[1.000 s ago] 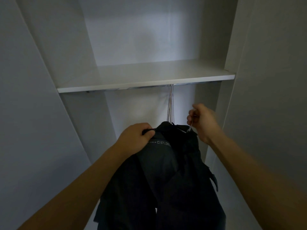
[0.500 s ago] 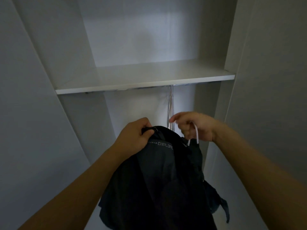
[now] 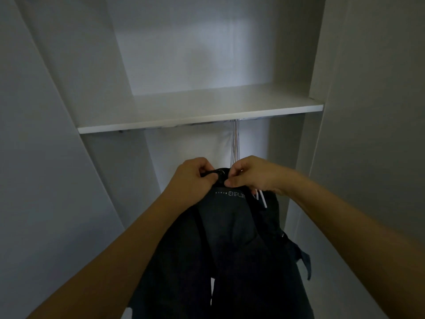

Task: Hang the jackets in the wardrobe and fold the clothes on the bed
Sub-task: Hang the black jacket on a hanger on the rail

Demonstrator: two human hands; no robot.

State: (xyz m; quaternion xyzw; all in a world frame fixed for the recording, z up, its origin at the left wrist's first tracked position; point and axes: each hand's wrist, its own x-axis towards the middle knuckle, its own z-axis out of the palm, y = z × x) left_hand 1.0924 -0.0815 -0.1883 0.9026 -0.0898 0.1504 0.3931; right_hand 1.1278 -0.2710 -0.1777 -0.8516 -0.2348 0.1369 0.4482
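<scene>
A dark jacket (image 3: 230,245) with pale lettering near its collar hangs down in front of me inside the open wardrobe. My left hand (image 3: 193,178) pinches the collar at its top. My right hand (image 3: 255,174) pinches the collar right beside it, and a white hanger (image 3: 262,198) sticks out below that hand. Several thin wire hangers (image 3: 235,143) hang from under the shelf, just behind my hands. The rail is hidden by the shelf edge.
A white shelf (image 3: 200,118) crosses the wardrobe above my hands. Wardrobe side panels (image 3: 69,111) stand left and right, and an open door panel (image 3: 372,134) is on the right. The wardrobe floor (image 3: 333,284) shows pale below the jacket.
My right hand moved left from the hanger's hook to the collar, meeting my left hand. The white hanger now dangles under the right hand. The jacket rose slightly.
</scene>
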